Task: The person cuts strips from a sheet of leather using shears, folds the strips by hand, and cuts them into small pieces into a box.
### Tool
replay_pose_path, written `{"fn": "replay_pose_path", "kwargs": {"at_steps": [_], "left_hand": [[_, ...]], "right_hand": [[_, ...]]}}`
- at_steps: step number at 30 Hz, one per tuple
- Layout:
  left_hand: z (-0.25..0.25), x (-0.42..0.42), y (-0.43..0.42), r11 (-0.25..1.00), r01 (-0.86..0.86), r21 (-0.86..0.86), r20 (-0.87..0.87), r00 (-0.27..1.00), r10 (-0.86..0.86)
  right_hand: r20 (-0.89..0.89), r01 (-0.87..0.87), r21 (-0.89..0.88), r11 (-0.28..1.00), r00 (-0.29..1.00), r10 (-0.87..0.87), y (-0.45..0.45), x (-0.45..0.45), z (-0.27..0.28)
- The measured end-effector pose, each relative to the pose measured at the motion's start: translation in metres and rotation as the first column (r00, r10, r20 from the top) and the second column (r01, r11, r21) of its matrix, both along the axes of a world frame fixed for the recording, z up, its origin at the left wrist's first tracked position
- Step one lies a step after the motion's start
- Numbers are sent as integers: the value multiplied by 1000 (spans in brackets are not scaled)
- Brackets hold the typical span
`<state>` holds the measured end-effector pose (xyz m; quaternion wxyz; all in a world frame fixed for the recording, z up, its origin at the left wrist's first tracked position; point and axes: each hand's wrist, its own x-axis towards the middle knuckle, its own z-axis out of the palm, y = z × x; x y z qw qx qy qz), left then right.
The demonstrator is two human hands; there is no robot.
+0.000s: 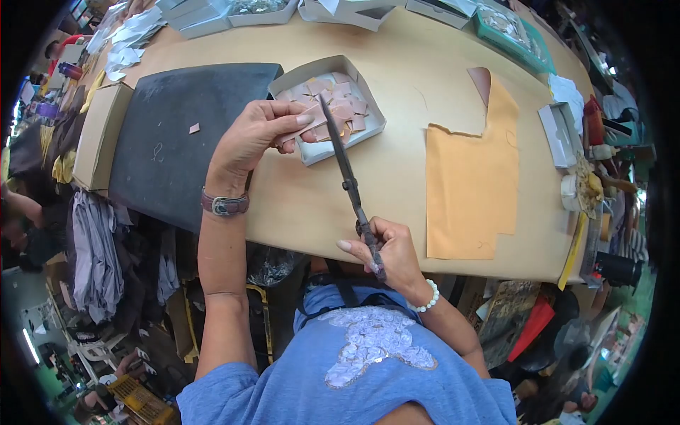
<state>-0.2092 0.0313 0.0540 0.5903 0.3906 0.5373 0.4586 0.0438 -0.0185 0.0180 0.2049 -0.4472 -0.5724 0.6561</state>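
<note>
My left hand [273, 127] pinches a small pinkish-beige piece of leather [312, 119] over the near left side of an open white box [375, 117]. Inside that box lie several cut pieces [343, 88] of the same pinkish material, some showing orange edges. In my right hand [393, 255] are long dark scissors [347, 177], gripped by wrapped handles. Their blades point away from me, with the tips beside the piece in my left hand. Whether the blades touch it I cannot tell. To the right, an orange-tan leather sheet [471, 191] with a notched outline lies flat, one corner folded over.
A black board [184, 142] covers the table's left part, with one small pink scrap [194, 129] on it. A cardboard box [103, 134] stands at its left edge. At the right are a narrow white box [559, 134] and a yellow ruler [574, 251]. Boxes and a green tray [513, 35] line the far edge.
</note>
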Motion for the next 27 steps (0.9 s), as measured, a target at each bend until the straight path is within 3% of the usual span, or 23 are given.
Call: {"fn": "replay_pose_path", "kwargs": {"at_steps": [3,6,15,18,21,27], "left_hand": [[1,2,1,999,-6,36,-3,1000,6],[2,3,2,997,25,77,-15,1000,-24],[7,4,-5,1000,-26,-16,-74,997,25],[1,-1,-9,997,-60,-48,-83,995,56],[-3,-2,-7,996,-73,-60,-54,996,69],[6,3,-6,999,-18,-36,8,1000,19]], "right_hand": [[-119,-19,-65,998,993,11,1,5,8],[-106,-61,-51,997,993,55,1,7,8],[-102,-25,-91,996,995,16,-3,7,8],[-172,-3,-137,991,985,-20,-1,4,21],[-94,-98,74,992,990,105,1,9,7],[-79,-77,93,993,993,84,3,4,13]]}}
